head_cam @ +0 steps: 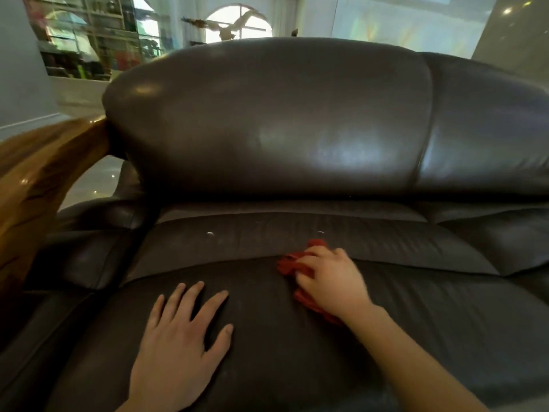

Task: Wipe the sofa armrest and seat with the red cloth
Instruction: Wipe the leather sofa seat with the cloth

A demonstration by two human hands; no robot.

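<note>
Two grips on glossy leather seat (297, 361): left hand (175, 337) flat, empty; right hand (335, 281) round crumpled red cloth (292, 264).

Sofa (267, 120) — dark brown leather, smooth and glossy; armrest (44, 173) — polished wood; red cloth (292, 264) — soft, crumpled fabric.

Shelves (89, 40) full of things stand at the upper left. A round-topped window (237, 23) glows at the top middle.
</note>
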